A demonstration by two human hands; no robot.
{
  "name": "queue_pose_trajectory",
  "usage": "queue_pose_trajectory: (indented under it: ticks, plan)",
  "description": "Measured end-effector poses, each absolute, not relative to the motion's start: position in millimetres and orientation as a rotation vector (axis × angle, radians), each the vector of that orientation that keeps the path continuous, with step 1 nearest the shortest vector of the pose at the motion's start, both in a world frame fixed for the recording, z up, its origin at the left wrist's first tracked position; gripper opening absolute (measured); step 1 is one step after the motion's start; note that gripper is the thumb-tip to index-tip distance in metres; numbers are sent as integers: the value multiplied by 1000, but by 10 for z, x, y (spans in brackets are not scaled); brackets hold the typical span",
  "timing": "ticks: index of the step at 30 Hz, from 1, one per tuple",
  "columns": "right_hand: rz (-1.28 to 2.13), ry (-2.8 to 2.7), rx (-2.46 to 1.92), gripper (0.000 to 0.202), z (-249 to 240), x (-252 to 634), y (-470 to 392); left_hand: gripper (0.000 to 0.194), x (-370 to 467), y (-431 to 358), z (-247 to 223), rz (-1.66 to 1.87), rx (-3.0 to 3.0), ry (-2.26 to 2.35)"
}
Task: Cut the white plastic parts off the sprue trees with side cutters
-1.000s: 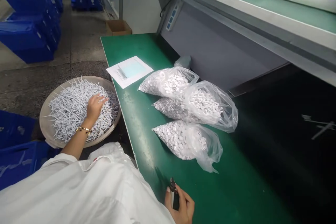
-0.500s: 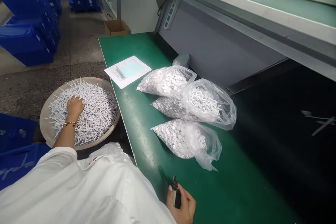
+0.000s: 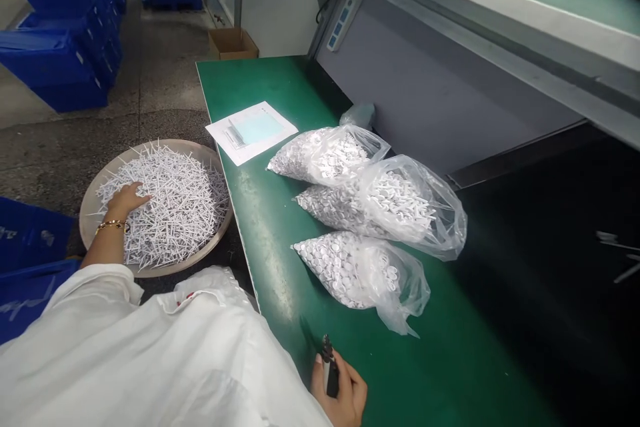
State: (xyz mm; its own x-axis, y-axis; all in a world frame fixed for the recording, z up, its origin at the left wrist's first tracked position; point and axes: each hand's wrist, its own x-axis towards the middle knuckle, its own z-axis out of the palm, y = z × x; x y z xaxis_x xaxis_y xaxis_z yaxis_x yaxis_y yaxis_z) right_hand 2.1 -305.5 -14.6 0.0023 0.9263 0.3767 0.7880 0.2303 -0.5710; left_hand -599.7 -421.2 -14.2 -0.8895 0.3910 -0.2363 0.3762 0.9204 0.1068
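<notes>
My left hand (image 3: 125, 200) rests on the heap of thin white plastic sticks (image 3: 173, 197), thumb apart from the fingers. Some fingertips are hard to make out against the pile. The sticks fill a wide beige basin (image 3: 90, 213) beside the table. At the table's near edge, my right hand (image 3: 343, 390) is wrapped round a pair of small cutting pliers (image 3: 329, 367), dark jaws pointing up and away. Beyond it lie a clear bag of white round pieces (image 3: 333, 263) and two clear bags of small white parts (image 3: 395, 197).
The green table (image 3: 270, 253) carries a paper sheet (image 3: 255, 130) with a pale blue patch. Blue bins (image 3: 60, 67) stand on the floor at left, and a cardboard box (image 3: 233, 43) behind the table. A shelf (image 3: 475, 10) overhangs the right side; a power strip (image 3: 345, 19) hangs beneath.
My left hand has shifted left over the sticks, and its thumb now sticks out to the right. The view has turned slightly. My right hand still holds the pliers.
</notes>
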Motion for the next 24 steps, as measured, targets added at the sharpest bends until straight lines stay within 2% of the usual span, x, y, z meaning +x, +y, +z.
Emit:
queue_pose_trajectory:
  ticks: [7, 11, 24]
  plan:
    - [265, -1829, -1582, 33, -121, 15, -3066, 62, -5713, -4367, -247, 376, 258, 2966]
    - [253, -1849, -1603, 34, -120, 16, -3072, 61, -5613, -4404, -316, 538, 154, 3036]
    - [222, -1950, -1623, 28, -55, 13, -3079, 51, -5924, -4411, -330, 706, -37, 3046]
